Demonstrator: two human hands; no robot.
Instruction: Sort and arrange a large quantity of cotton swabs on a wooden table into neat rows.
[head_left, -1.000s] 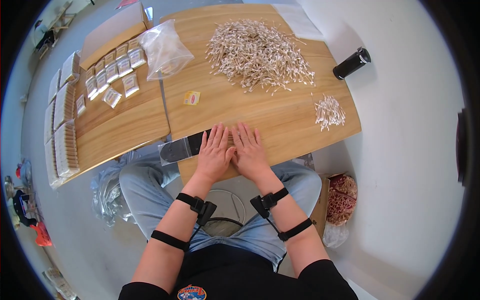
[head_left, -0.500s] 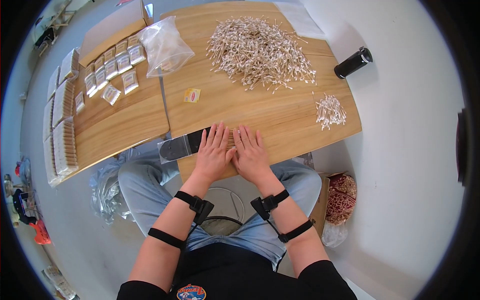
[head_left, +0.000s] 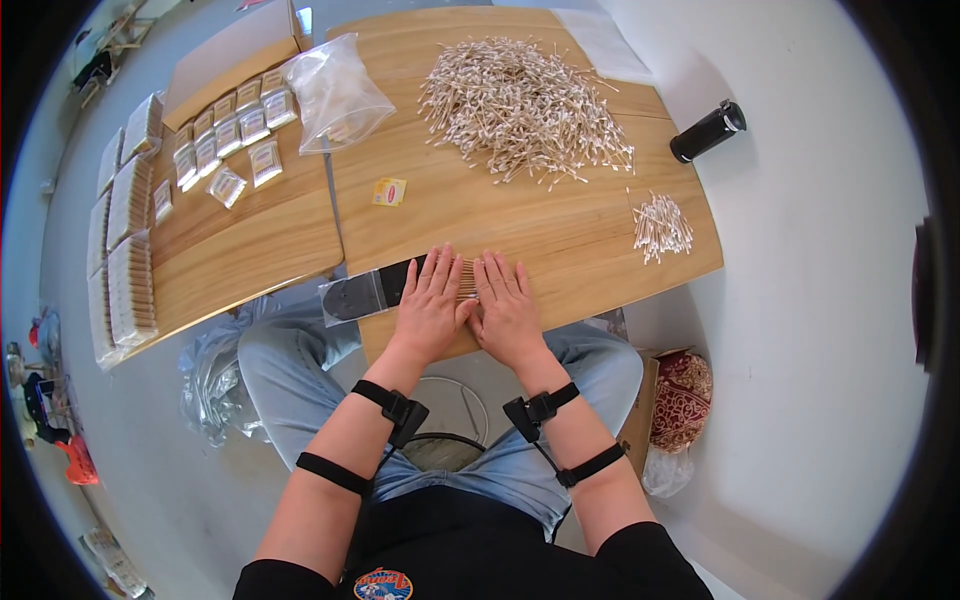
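At the table's near edge my left hand and my right hand lie side by side, palms down with fingers stretched out. Between them shows a narrow row of cotton swabs; the rest of it is hidden beneath the hands. A black flat strip in a clear plastic bag reaches out leftward from under my left hand. Farther off lies a big heap of loose cotton swabs, and a smaller pile of swabs is at the right. A small yellow-and-white card lies beyond my left hand.
Several small filled packets lie in rows on the left table part, beside larger bundles at its edge. A clear plastic bag and a cardboard box sit behind. The black bottle stands at the right edge by the wall.
The whole view has shifted very slightly. Both hands stay flat in the same place, with the gap between their fingers slightly wider.
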